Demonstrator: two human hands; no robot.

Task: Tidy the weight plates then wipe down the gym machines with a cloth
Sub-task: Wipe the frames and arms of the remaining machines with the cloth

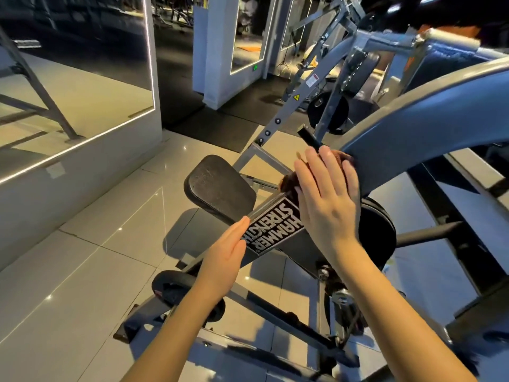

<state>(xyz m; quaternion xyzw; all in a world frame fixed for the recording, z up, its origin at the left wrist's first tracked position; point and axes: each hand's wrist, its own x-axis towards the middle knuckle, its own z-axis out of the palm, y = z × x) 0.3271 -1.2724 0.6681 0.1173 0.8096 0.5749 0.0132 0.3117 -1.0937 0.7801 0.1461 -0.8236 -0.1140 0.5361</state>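
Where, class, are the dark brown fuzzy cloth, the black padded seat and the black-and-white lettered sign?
Dark brown fuzzy cloth (287,182): head view, its bunched lower-left edge.
Black padded seat (220,186): head view, middle of the pad.
Black-and-white lettered sign (275,226): head view, its lettering.

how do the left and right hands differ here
The right hand presses a brown cloth against the grey arm; the left hand has no cloth and touches the edge of the label plate. The right hand sits higher than the left hand. Both have straight fingers.
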